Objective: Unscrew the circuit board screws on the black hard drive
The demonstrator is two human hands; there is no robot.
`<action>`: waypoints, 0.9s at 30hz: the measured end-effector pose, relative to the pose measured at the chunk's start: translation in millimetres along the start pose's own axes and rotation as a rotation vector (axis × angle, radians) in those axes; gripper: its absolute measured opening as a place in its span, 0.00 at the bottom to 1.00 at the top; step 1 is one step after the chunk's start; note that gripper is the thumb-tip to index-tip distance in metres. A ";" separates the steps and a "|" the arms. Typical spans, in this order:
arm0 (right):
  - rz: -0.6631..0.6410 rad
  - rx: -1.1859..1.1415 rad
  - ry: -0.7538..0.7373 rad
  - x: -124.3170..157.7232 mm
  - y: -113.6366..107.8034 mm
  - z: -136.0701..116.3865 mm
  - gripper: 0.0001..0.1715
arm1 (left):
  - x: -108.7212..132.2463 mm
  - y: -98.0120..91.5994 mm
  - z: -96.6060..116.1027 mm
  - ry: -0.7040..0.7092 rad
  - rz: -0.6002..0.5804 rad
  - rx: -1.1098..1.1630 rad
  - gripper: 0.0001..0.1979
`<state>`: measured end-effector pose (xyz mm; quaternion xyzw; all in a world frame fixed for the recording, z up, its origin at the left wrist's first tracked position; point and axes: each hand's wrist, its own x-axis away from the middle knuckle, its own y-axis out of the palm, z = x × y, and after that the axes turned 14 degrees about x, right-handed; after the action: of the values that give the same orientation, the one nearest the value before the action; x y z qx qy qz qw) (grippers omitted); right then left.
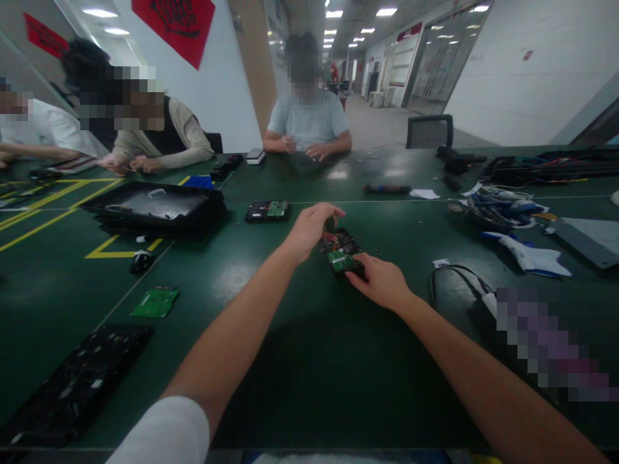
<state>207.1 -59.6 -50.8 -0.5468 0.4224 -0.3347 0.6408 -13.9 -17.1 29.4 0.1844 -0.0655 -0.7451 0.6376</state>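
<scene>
On the dark green table ahead of me lies a black hard drive [347, 241] with a green circuit board [341, 261] on its near half. My right hand [382, 277] grips its near right corner, thumb on top and fingers along the side. Over its far left end, my left hand [312, 232] is closed with fingers curled; something small and dark shows between thumb and fingers, too unclear to name. Tiny screw-like bits [380, 251] are scattered right of the drive. A similar black drive with a green board [267, 211] rests farther left.
Left are black trays [159, 203], a loose green circuit board [155, 302] and a black panel [80, 380]. At right lie a cable [459, 267], white-and-blue gloves [527, 253], a grey plate [590, 240] and a dark screwdriver-like tool [387, 189]. Several people sit across the table.
</scene>
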 end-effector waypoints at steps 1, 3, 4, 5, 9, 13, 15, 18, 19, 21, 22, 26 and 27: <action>0.001 0.000 0.001 0.0 0.1 0.1 0.25 | 1.0 1.3 0.2 -0.029 -0.017 0.036 0.14; 0.000 0.000 0.007 0.0 0.5 0.2 0.25 | 2.6 4.0 -0.2 -0.077 -0.028 0.110 0.12; -0.002 0.001 0.008 0.1 0.7 0.2 0.25 | 3.1 5.2 -0.8 -0.092 -0.028 0.134 0.12; -0.003 0.001 0.008 0.1 0.9 0.2 0.25 | 3.4 6.0 -1.5 -0.097 -0.027 0.144 0.11; 0.002 0.005 0.005 -0.1 1.8 0.4 0.27 | 2.8 6.5 -2.9 -0.032 -0.002 0.071 0.11; 0.016 0.000 0.005 -0.1 3.1 0.7 0.27 | 4.1 8.2 1.7 -0.008 0.010 -0.004 0.10; 0.018 -0.005 0.011 0.1 3.6 0.6 0.27 | 5.3 9.8 4.5 -0.037 0.000 -0.009 0.10; 0.010 -0.006 0.015 0.3 3.3 0.2 0.26 | 5.5 10.2 5.2 -0.083 0.014 0.028 0.08; 0.008 -0.005 0.012 0.4 2.9 0.1 0.26 | 5.0 9.6 4.4 -0.094 0.018 0.052 0.09; 0.006 -0.005 0.007 0.6 2.0 -0.2 0.26 | 3.3 7.5 1.8 -0.104 0.017 0.097 0.09; 0.005 -0.004 0.006 0.6 1.6 -0.3 0.26 | 2.2 6.1 0.3 -0.099 0.017 0.106 0.10; 0.008 0.002 0.007 0.5 1.0 -0.4 0.25 | -2.4 1.1 -5.0 0.036 0.079 -0.033 0.08; 0.008 0.002 0.008 0.4 1.2 -0.4 0.25 | -3.2 0.1 -5.7 0.090 0.091 -0.104 0.07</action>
<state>206.9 -60.0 -52.1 -0.5431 0.4269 -0.3345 0.6410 -11.4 -13.2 24.8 0.1812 -0.0064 -0.7087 0.6818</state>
